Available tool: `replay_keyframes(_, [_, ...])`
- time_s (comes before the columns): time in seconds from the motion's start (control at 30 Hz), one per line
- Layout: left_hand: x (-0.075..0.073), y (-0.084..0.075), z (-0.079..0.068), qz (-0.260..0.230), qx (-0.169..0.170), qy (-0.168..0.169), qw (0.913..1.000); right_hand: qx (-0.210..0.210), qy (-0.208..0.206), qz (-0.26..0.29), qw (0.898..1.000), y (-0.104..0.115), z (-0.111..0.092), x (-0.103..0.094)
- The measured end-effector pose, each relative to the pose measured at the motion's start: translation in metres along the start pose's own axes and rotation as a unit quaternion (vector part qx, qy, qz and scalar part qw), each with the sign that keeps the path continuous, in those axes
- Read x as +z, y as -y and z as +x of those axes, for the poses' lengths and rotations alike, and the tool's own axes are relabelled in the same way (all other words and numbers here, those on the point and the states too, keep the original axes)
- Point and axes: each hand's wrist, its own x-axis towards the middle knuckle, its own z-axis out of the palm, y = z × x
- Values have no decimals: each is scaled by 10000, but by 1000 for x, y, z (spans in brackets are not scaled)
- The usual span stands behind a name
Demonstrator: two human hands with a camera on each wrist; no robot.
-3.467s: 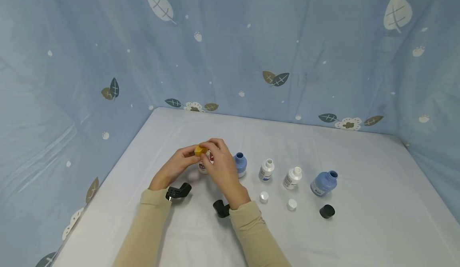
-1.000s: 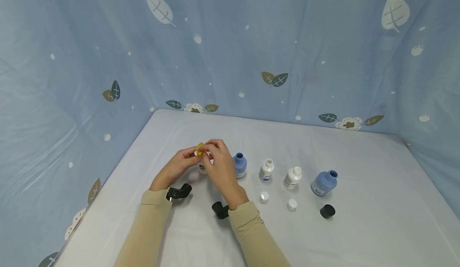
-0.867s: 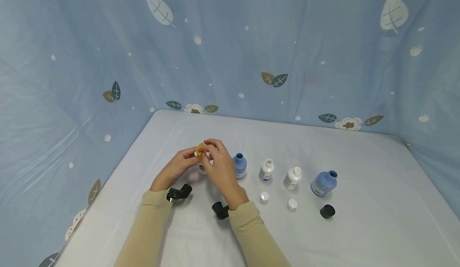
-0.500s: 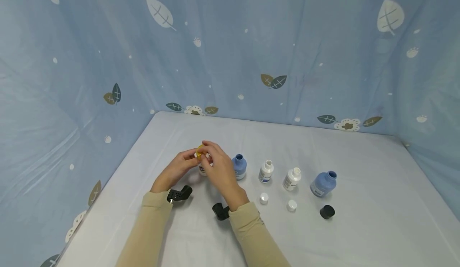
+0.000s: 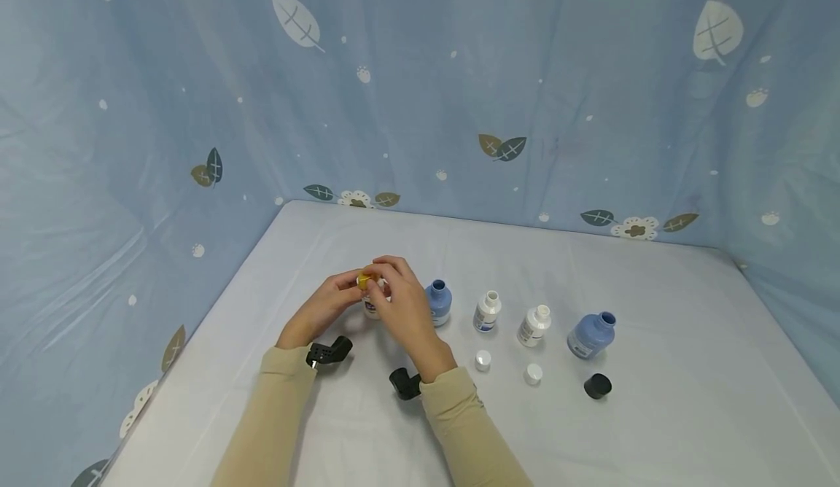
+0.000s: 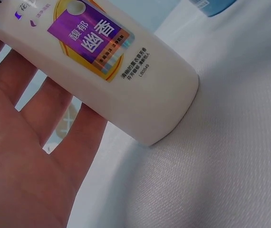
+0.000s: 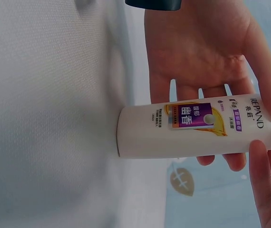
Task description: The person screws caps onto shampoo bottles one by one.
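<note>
A white body wash bottle (image 5: 371, 310) with a purple label stands on the white table; the right wrist view shows nearly its full length, the bottle (image 7: 145, 133) appearing sideways there. My left hand (image 5: 321, 305) grips it, fingers passing behind and the thumb near its neck. In the left wrist view those fingers of the left hand (image 6: 26, 142) curl behind the bottle. On top sits a yellow cap (image 5: 364, 281), which my right hand (image 5: 407, 312) pinches between fingers and thumb. The right hand partly hides cap and bottle in the head view.
To the right stand uncapped bottles: a blue one (image 5: 439, 303), two white ones (image 5: 486, 312) and another blue one (image 5: 590, 335). In front of them lie two white caps (image 5: 483, 361) and a black cap (image 5: 598, 386). A blue patterned curtain (image 5: 407, 93) borders the table.
The yellow cap has turned under my right fingers, its side now showing where it looked upright and narrow a second ago. Both hands stay at the same bottle.
</note>
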Motion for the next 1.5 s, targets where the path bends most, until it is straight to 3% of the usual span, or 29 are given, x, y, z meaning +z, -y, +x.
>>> replay_keyframes(0.2, [1, -3, 0, -31, -144, 9, 9999, -14, -51, -94, 9999, 0, 0, 1])
replay_keyframes(0.5, [9, -26, -9, -46, -135, 73, 9999, -19, -14, -135, 9999, -1, -1, 1])
replay_keyframes(0.87, [1, -1, 3, -150, -34, 14, 9999, -126, -113, -276, 9995, -1, 1, 0])
replay_keyframes(1.27, [2, -13, -1, 52, -132, 27, 9999, -7, -345, -252, 9991, -2, 1, 1])
replay_keyframes(1.5, [-1, -4, 1, 328, 6, -75, 9994, -40, -433, -320, 9985, -1, 0, 2])
